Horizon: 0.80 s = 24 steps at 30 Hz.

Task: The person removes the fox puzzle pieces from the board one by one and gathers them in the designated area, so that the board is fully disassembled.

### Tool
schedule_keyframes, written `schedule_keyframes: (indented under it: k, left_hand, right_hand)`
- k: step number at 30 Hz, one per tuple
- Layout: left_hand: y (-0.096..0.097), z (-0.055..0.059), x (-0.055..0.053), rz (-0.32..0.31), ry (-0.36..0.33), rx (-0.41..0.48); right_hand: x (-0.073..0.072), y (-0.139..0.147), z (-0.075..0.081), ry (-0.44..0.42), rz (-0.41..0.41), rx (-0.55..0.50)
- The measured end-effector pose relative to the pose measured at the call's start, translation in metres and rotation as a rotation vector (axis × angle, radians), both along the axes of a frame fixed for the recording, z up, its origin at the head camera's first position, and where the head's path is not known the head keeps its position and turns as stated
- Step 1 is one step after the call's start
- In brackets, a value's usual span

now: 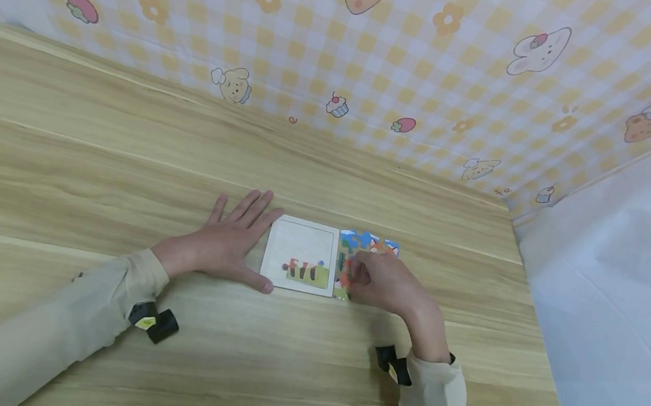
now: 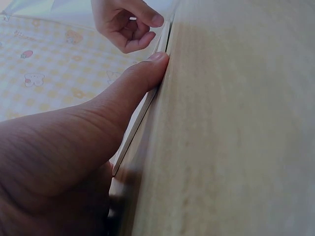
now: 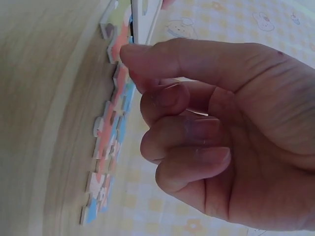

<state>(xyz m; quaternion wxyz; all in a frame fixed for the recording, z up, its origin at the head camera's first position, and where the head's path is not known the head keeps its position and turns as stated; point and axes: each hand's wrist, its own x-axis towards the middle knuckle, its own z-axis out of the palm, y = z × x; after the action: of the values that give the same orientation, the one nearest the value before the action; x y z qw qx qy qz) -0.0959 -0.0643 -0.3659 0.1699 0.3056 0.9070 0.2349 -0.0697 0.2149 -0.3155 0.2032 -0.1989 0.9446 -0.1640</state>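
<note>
A shallow square puzzle tray (image 1: pixel 305 243) with a pale base and raised rim lies on the table. Fitted pieces with a striped green and brown picture (image 1: pixel 310 273) fill its lower right part. My left hand (image 1: pixel 227 243) is spread flat at the tray's left side, thumb and index fingertip at its edge. Right of the tray lie loose jigsaw pieces (image 1: pixel 347 238) in blue, orange and green. Over these is my right hand (image 1: pixel 385 281), its fingers curled and its thumb (image 3: pixel 140 55) and index close together by a red piece (image 3: pixel 118 81). I cannot tell whether a piece is pinched there.
The wooden table (image 1: pixel 267 358) extends around the tray. A yellow checked cloth (image 1: pixel 291 54) with cartoon prints hangs along its back edge, and a white sheet (image 1: pixel 612 276) lies beyond its right edge. Each wrist carries a black camera mount (image 1: pixel 152 322).
</note>
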Motion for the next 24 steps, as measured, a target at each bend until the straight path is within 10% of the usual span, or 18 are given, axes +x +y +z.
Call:
schedule_keyframes:
  k: [24]
  left_hand:
    - [0.0,0.0,0.0,0.003,-0.001,0.001]
  right_hand:
    - [0.012,-0.046,-0.002,0.138,0.038,-0.055]
